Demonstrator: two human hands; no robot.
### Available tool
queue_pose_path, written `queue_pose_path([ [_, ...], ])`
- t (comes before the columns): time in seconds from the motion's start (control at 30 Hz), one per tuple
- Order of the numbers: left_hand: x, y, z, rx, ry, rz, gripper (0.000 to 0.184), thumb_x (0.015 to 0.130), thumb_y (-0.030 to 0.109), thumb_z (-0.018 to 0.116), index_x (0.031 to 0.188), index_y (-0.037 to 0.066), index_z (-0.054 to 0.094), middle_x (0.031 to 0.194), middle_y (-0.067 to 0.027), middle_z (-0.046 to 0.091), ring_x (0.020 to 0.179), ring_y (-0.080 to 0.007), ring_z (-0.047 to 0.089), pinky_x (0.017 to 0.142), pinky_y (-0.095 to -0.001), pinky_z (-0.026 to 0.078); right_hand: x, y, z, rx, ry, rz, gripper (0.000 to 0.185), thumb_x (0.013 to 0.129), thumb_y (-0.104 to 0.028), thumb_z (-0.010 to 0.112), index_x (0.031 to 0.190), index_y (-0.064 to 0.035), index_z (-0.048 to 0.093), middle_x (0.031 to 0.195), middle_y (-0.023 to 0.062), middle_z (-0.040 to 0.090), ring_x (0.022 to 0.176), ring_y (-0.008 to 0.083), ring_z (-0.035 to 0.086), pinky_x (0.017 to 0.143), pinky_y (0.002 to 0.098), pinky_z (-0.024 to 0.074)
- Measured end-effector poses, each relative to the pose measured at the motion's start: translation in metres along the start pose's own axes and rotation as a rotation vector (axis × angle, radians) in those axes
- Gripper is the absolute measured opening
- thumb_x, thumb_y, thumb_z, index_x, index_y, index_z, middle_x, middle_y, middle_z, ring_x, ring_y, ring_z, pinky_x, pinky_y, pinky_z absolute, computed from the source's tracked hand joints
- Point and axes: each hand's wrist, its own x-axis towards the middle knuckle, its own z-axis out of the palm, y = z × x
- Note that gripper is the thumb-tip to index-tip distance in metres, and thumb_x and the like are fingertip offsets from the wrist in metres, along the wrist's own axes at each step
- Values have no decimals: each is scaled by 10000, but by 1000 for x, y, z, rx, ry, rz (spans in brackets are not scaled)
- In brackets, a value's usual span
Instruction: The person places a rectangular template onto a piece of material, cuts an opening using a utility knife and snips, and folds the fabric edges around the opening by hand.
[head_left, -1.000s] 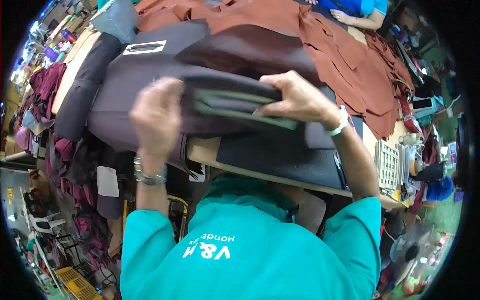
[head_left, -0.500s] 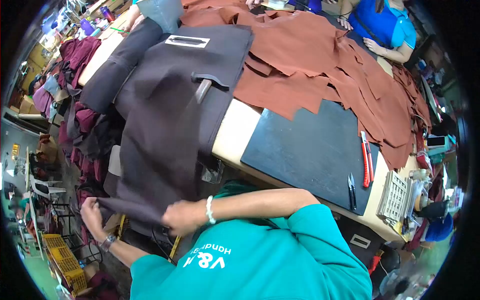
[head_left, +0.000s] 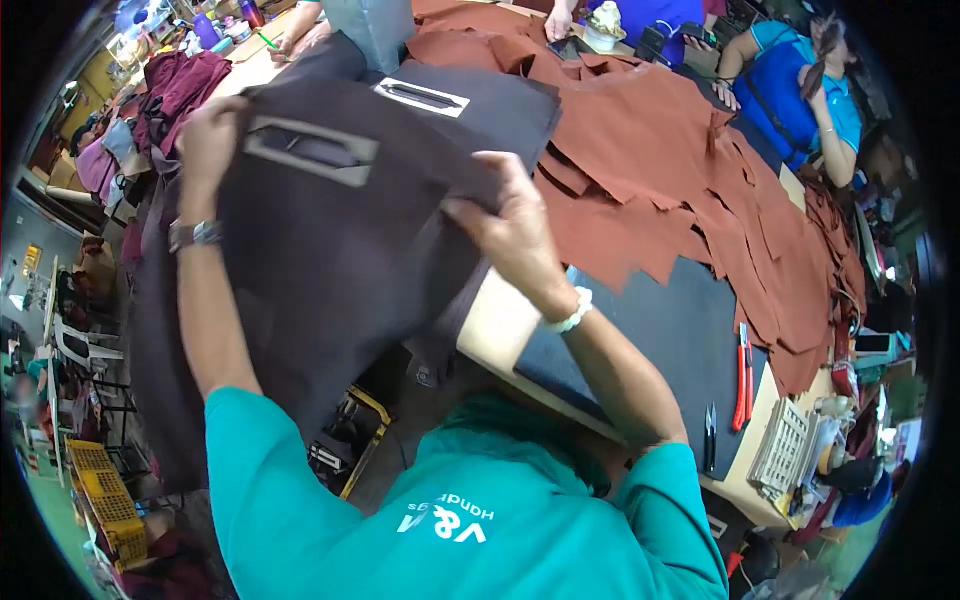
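Observation:
My left hand [head_left: 208, 145], somewhat blurred, grips the upper left edge of a dark brown sheet [head_left: 330, 250], which looks like leather or fabric. The opposite edge is pinched in my right hand [head_left: 510, 220], thumb below and fingers above. Raised between both hands, the sheet hangs down toward my body at the left. Near its top is a pale rectangular patch [head_left: 312, 151] with a dark slot shape. Behind it, a similar white patch [head_left: 422, 97] lies on another dark sheet [head_left: 500, 100] on the table. The hammer-like tool seen earlier is hidden.
Reddish-brown leather pieces [head_left: 650, 150] overlap across the table. A black mat [head_left: 650, 320] holds a red-handled cutter [head_left: 742, 380] and a dark pointed tool [head_left: 711, 440]. A white slatted tray [head_left: 785, 450] sits at the right corner. A co-worker [head_left: 800, 90] is beyond; maroon cloth [head_left: 180, 90] lies left.
Both hands have moved from low near my body up and forward over the table, lifting the dark sheet. It now covers the hammer-like tool, and its patch faces me.

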Motion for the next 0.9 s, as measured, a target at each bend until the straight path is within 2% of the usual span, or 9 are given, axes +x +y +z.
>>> queue_pose_path([
  [0.07, 12, 10, 55, -55, -66, 40, 197, 828, 108, 525, 906, 88, 704, 929, -106, 679, 872, -252, 653, 796, -348, 489, 20, 26, -21, -78, 57, 70, 449, 800, -3, 642, 1196, 1, 431, 823, 40, 636, 785, 92, 571, 690, 229, 462],
  [0.3, 60, 34, 182, 123, -17, 192, 172, 783, 150, 544, 803, 142, 714, 849, -59, 680, 884, -233, 624, 808, -383, 457, 82, 81, -56, -357, 252, 32, 520, 803, -27, 631, 1261, 12, 387, 806, 65, 620, 731, 100, 561, 655, 240, 452],
  [0.33, 66, 39, 191, 116, -21, 200, 173, 777, 165, 546, 818, 140, 712, 879, -43, 679, 936, -214, 604, 836, -435, 425, 90, 83, -59, -416, 282, 41, 527, 800, -35, 634, 1263, 8, 387, 811, 63, 618, 722, 103, 560, 649, 237, 449],
  [0.4, 70, 50, 204, 221, -125, 169, 186, 783, 193, 564, 888, 124, 702, 976, -44, 666, 1057, -220, 555, 905, -508, 381, 107, 83, -64, -407, 282, 112, 549, 793, -71, 632, 1276, -14, 377, 908, 170, 626, 814, 238, 602, 751, 326, 462],
  [0.43, 67, 53, 215, 251, -151, 130, 258, 800, 234, 576, 995, 91, 667, 1139, -56, 606, 1194, -268, 451, 972, -597, 300, 115, 83, -67, -403, 280, 149, 561, 789, -89, 630, 1283, -24, 372, 956, 224, 630, 860, 306, 623, 802, 371, 468],
  [0.47, 63, 57, 221, 295, -242, 81, 364, 831, 285, 573, 1122, 67, 596, 1317, -92, 473, 1299, -332, 312, 1010, -651, 214, 123, 90, -69, -434, 311, 127, 568, 787, -101, 635, 1283, -25, 370, 980, 237, 623, 883, 325, 619, 813, 383, 466],
  [0.57, 38, 58, 244, 280, -206, -29, 530, 882, 420, 506, 1309, 110, 454, 1452, -173, 268, 1352, -390, 188, 995, -685, 194, 138, 124, -73, -520, 374, 78, 600, 781, -141, 642, 1293, -25, 352, 1045, 284, 599, 973, 398, 594, 851, 439, 455],
  [0.7, 5, 58, 256, 46, -400, -182, 573, 915, 495, 390, 1378, 156, 374, 1450, -179, 276, 1351, -406, 189, 1016, -674, 155, 138, 129, -71, -570, 372, 95, 618, 788, -141, 624, 1303, 10, 317, 1025, 294, 599, 967, 425, 585, 853, 460, 448],
  [0.9, -9, 52, 260, -64, -319, -243, 575, 923, 503, 371, 1391, 170, 349, 1433, -167, 322, 1338, -397, 239, 1012, -668, 177, 142, 131, -66, -545, 379, 79, 620, 787, -135, 607, 1295, 47, 302, 983, 298, 606, 948, 433, 586, 837, 471, 442],
])
